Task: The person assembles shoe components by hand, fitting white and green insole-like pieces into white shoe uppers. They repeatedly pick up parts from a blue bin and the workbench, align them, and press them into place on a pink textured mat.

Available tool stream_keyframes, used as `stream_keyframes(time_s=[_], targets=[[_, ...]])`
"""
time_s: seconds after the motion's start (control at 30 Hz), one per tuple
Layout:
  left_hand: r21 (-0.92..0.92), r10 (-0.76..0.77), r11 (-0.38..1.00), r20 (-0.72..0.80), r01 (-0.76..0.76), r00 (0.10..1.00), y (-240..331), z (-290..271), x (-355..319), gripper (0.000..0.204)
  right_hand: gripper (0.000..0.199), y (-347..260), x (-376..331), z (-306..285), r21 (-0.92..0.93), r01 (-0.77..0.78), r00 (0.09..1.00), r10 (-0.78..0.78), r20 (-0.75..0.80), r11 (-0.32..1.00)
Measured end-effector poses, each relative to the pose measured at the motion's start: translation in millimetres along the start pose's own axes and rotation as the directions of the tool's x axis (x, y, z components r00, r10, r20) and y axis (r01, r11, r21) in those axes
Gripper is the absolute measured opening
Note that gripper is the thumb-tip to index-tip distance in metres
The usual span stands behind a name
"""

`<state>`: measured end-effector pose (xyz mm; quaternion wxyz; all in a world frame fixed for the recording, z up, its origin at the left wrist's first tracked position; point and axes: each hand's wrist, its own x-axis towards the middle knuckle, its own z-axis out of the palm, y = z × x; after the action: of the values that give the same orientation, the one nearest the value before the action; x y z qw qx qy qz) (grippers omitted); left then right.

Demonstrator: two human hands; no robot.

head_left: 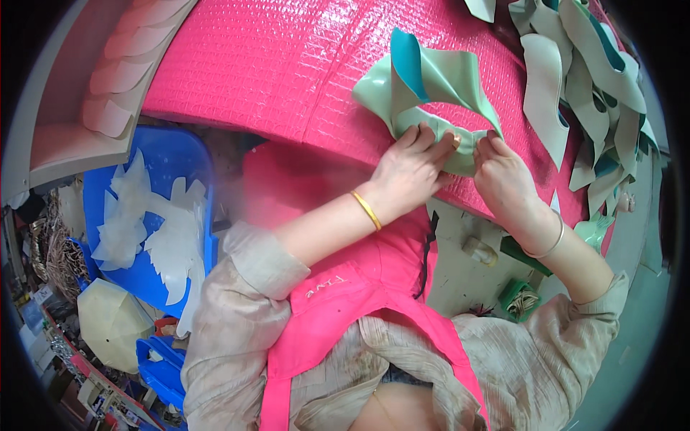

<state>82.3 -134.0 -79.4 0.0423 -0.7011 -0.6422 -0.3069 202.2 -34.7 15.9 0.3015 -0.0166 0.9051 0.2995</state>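
Grip, left: our left hand [408,169] is pressed down on the near end of the pale green cut piece [424,97], fingers together and flat on it, thumb tucked under where we cannot see it.
Grip, right: our right hand [503,176] pinches the same end from the other side, fingertips [483,147] curled tight onto the fold, just beside the left fingers.
Piece, place: we have it at the near edge of the desk [287,72], which is covered in a pink quilted sheet.
Piece, axis: its long axis runs from our hands up and away across the desk, leaning a little to the left; the far end curls upward off the surface.
Piece, faces: we see pale green outside and teal on the inner face where the strip twists open at the top.
Pile: more green-and-teal pieces [589,79] lie heaped at the far right of the desk, well apart from our hands.
Wrists: a gold bangle [366,210] on the left, a thin silver bangle [550,244] on the right.
Below left: a blue tray [180,154] holds white translucent offcuts [154,230].
Us: pink apron [359,287] over a beige shirt.
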Motion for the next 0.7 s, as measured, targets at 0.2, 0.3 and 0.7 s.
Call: stream_keyframes(time_s=[0.2,0.3,0.7], targets=[[-0.016,0.067,0.998,0.027,-0.067,0.997,7,13,14,0.037,0.020,9,0,5,0.127,-0.020,0.992,0.035,-0.119,0.992],[-0.084,0.082,0.993,-0.055,-0.087,0.995,14,15,13,0.032,0.014,14,-5,14,0.178,-0.034,0.949,0.088,-0.302,0.983],[-0.987,-0.518,-0.102,0.157,0.122,0.841,36,-47,28,0.021,0.022,75,-11,-52,0.817,0.347,0.221,0.807,-0.548,0.460]])
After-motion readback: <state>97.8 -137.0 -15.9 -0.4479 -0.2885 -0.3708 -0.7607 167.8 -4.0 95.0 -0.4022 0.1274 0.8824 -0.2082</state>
